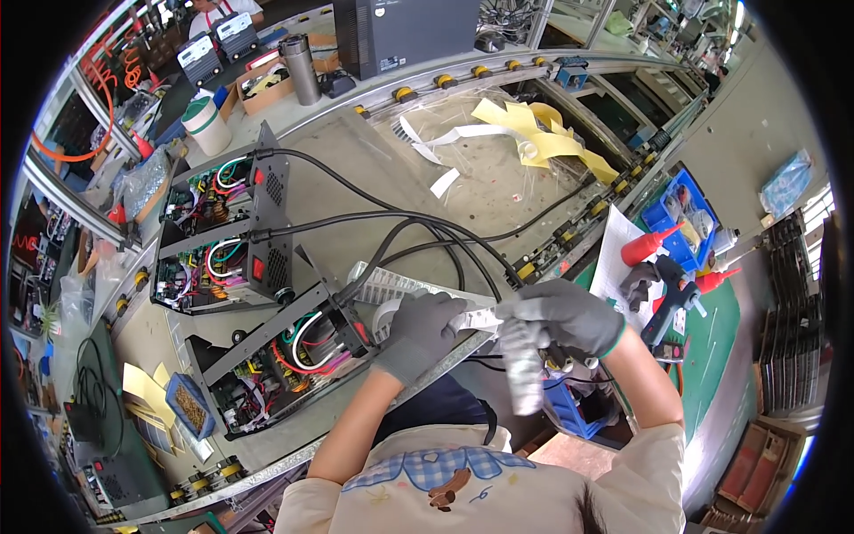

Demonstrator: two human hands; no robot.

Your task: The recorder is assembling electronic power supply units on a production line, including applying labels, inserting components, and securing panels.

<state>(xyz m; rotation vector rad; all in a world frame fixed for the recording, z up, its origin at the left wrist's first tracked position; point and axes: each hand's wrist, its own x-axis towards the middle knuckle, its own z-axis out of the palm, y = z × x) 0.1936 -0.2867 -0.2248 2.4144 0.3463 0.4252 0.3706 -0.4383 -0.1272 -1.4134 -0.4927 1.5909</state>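
Observation:
Both my hands wear grey gloves and meet in front of my body. My left hand (420, 331) is closed on a white label strip (479, 319), which bridges the gap to my right hand (569, 313). That hand pinches the strip's other end, and a crumpled, blurred length of it (521, 369) hangs below the fingers. Behind my left hand, a printed label sheet (382, 283) lies on the bench. Just left of this hand stands an open-sided electronics unit (276, 365) with bare boards and coloured wires. Two similar units (218, 267) (213, 200) stand farther back.
Black power cables (400, 214) arch from the units across the bench. Yellow and white paper strips (534, 138) lie at the back. To the right are red bottles (648, 246), a blue bin (683, 218) and a glue gun (672, 303). A blue tray of small parts (189, 405) sits left.

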